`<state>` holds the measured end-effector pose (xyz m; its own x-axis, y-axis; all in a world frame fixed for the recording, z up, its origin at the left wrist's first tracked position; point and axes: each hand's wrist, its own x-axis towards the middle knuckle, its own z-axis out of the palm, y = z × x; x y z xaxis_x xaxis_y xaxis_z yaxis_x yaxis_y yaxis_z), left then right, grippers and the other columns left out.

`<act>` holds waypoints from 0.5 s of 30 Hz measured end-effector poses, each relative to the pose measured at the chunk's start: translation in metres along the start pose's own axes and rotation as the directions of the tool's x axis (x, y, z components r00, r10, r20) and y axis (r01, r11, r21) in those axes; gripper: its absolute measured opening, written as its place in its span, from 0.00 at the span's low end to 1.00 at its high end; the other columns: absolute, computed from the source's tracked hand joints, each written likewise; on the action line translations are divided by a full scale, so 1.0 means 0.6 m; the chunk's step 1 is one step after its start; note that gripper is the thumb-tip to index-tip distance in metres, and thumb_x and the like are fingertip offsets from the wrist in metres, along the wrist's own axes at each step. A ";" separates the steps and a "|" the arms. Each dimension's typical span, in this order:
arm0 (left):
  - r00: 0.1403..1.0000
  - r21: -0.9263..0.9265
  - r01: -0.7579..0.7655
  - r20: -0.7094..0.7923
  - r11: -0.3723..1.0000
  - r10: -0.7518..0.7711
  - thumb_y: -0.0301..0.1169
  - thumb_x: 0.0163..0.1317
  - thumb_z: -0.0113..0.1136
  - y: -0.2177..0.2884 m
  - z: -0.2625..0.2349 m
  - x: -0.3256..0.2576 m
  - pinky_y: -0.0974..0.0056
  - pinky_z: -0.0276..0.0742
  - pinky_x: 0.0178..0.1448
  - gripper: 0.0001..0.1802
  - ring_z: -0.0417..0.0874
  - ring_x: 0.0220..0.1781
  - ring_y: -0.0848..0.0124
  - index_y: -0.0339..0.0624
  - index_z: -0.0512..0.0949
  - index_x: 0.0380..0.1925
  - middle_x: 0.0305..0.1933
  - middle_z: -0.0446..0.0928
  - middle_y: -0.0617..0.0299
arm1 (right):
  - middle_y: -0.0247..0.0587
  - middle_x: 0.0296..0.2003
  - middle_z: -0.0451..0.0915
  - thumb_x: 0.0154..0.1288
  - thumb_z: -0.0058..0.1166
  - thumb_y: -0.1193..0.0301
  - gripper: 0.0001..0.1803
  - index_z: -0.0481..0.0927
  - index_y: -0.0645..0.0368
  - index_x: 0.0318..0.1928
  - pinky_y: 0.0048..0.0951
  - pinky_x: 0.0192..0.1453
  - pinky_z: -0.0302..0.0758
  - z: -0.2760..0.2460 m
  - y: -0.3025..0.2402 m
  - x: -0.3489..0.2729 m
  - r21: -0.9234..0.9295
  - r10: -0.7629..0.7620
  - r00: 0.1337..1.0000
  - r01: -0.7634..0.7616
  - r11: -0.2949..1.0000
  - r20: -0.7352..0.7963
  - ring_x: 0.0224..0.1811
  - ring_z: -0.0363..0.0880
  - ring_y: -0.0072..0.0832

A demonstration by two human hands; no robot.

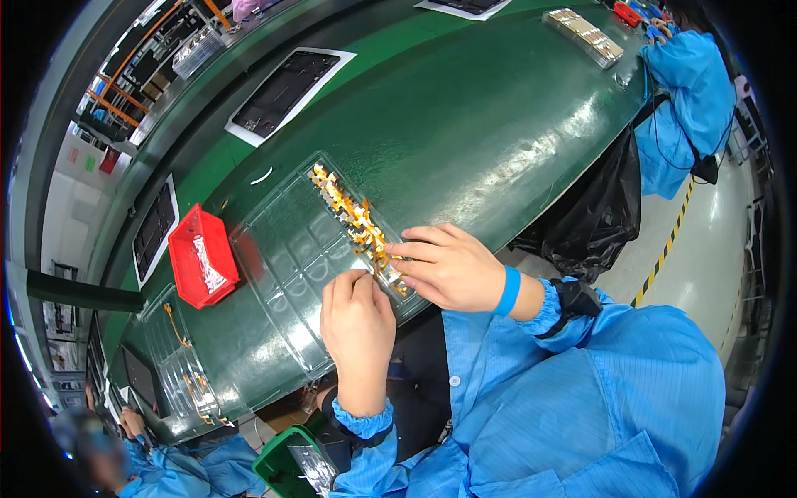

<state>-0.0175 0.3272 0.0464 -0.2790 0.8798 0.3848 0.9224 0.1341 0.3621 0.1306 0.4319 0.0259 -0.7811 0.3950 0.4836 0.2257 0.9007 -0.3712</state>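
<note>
Orange-and-white flexible strips (355, 217) are rowed in a clear plastic tray (286, 282), long axis slanting far-left to near-right. By the near end, the right hand (458, 270) is half-spread, the left hand (357, 325) bunched; any hold cannot be told.

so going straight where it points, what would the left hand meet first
The left hand would probably meet the thin orange and white parts on the clear plastic tray; depth is unclear.
</note>
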 end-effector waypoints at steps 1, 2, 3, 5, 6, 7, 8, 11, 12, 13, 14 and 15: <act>0.999 0.005 0.010 0.031 1.000 -0.010 0.25 0.53 0.62 0.003 0.000 0.005 0.58 0.76 0.46 0.06 0.79 0.43 0.58 0.35 0.80 0.32 0.41 0.79 0.57 | 0.35 0.52 0.78 0.60 0.58 0.67 0.14 0.82 0.58 0.45 0.35 0.57 0.69 -0.001 0.003 0.003 -0.028 -0.013 1.000 0.013 1.000 0.006 0.58 0.72 0.33; 1.000 0.009 0.004 0.030 1.000 -0.005 0.25 0.53 0.62 0.003 0.000 0.008 0.58 0.76 0.46 0.06 0.79 0.43 0.58 0.35 0.80 0.32 0.41 0.79 0.57 | 0.35 0.52 0.78 0.60 0.58 0.67 0.14 0.82 0.58 0.45 0.35 0.57 0.69 -0.002 0.004 0.003 -0.029 -0.012 1.000 0.012 1.000 -0.001 0.58 0.72 0.33; 0.999 -0.018 0.018 0.031 1.000 -0.017 0.26 0.54 0.62 0.001 -0.001 0.008 0.57 0.76 0.46 0.06 0.79 0.43 0.57 0.36 0.80 0.31 0.41 0.79 0.57 | 0.35 0.52 0.78 0.60 0.57 0.67 0.13 0.82 0.58 0.45 0.34 0.57 0.69 -0.001 0.004 0.002 -0.020 -0.027 0.999 0.027 0.999 0.017 0.57 0.72 0.32; 0.999 -0.047 0.022 0.035 0.999 -0.021 0.27 0.54 0.62 0.002 -0.002 0.010 0.56 0.76 0.46 0.05 0.79 0.43 0.57 0.36 0.80 0.30 0.41 0.79 0.56 | 0.35 0.52 0.78 0.61 0.57 0.68 0.13 0.81 0.58 0.45 0.33 0.56 0.69 -0.001 0.006 0.000 -0.016 -0.035 0.999 0.036 0.999 0.030 0.57 0.72 0.31; 0.999 -0.041 0.042 0.019 0.998 -0.041 0.27 0.55 0.63 0.002 -0.002 0.011 0.56 0.76 0.46 0.06 0.79 0.43 0.56 0.36 0.79 0.30 0.42 0.78 0.56 | 0.36 0.51 0.79 0.60 0.58 0.68 0.14 0.81 0.58 0.46 0.33 0.56 0.70 0.000 0.007 0.001 0.011 -0.046 0.999 0.046 0.999 -0.013 0.56 0.73 0.33; 0.998 -0.036 0.063 0.002 0.997 -0.063 0.28 0.55 0.63 0.003 -0.002 0.012 0.56 0.75 0.47 0.07 0.79 0.43 0.55 0.36 0.79 0.31 0.42 0.78 0.55 | 0.37 0.51 0.79 0.60 0.58 0.69 0.15 0.80 0.59 0.47 0.34 0.55 0.71 0.002 0.008 0.000 0.039 -0.056 0.997 0.058 0.998 -0.053 0.54 0.75 0.34; 0.994 -0.004 0.105 0.010 0.994 -0.105 0.27 0.56 0.63 0.009 -0.006 0.015 0.55 0.74 0.49 0.09 0.78 0.45 0.53 0.36 0.78 0.35 0.44 0.77 0.53 | 0.37 0.51 0.79 0.60 0.58 0.69 0.15 0.80 0.59 0.47 0.34 0.55 0.71 0.006 0.008 0.000 0.038 -0.054 0.997 0.056 0.998 -0.056 0.54 0.75 0.34; 0.998 -0.133 0.000 -0.057 0.991 -0.008 0.26 0.55 0.63 0.019 0.002 0.026 0.55 0.73 0.52 0.10 0.76 0.48 0.53 0.37 0.76 0.37 0.46 0.76 0.52 | 0.41 0.50 0.78 0.58 0.59 0.71 0.17 0.78 0.60 0.48 0.35 0.53 0.73 0.011 0.009 -0.003 0.200 0.082 0.980 -0.045 0.979 -0.180 0.50 0.77 0.37; 0.998 -0.170 0.024 -0.049 0.985 -0.033 0.25 0.55 0.62 0.024 0.002 0.033 0.54 0.71 0.55 0.09 0.75 0.50 0.51 0.37 0.76 0.37 0.46 0.75 0.51 | 0.42 0.50 0.78 0.58 0.59 0.71 0.18 0.77 0.60 0.49 0.36 0.52 0.74 0.011 0.010 -0.004 0.222 0.112 0.974 -0.066 0.973 -0.199 0.49 0.78 0.39; 0.999 -0.168 0.020 -0.044 0.986 -0.028 0.25 0.55 0.62 0.023 0.008 0.044 0.54 0.71 0.55 0.09 0.75 0.50 0.51 0.37 0.76 0.37 0.46 0.75 0.51 | 0.43 0.50 0.78 0.57 0.60 0.72 0.18 0.77 0.61 0.49 0.37 0.51 0.75 0.012 0.011 -0.006 0.244 0.143 0.966 -0.089 0.966 -0.217 0.47 0.78 0.41; 0.994 -0.142 0.039 -0.092 0.989 -0.052 0.25 0.55 0.62 0.016 0.015 0.058 0.54 0.70 0.56 0.09 0.75 0.51 0.51 0.37 0.76 0.37 0.47 0.75 0.51 | 0.43 0.50 0.78 0.57 0.60 0.72 0.18 0.77 0.61 0.49 0.37 0.51 0.75 0.011 0.011 -0.006 0.248 0.146 0.965 -0.090 0.965 -0.218 0.47 0.78 0.41; 0.987 -0.116 0.057 -0.141 0.992 -0.073 0.25 0.56 0.62 0.006 0.022 0.071 0.53 0.69 0.57 0.09 0.74 0.51 0.51 0.37 0.76 0.37 0.47 0.75 0.51 | 0.42 0.50 0.78 0.57 0.59 0.71 0.17 0.78 0.61 0.48 0.36 0.52 0.74 0.008 0.009 -0.004 0.200 0.102 0.977 -0.064 0.978 -0.189 0.49 0.78 0.39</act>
<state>-0.0227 0.3711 0.0531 -0.3806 0.7946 0.4731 0.8677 0.1300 0.4799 0.1308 0.4351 0.0190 -0.6297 0.5121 0.5841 0.1543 0.8194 -0.5521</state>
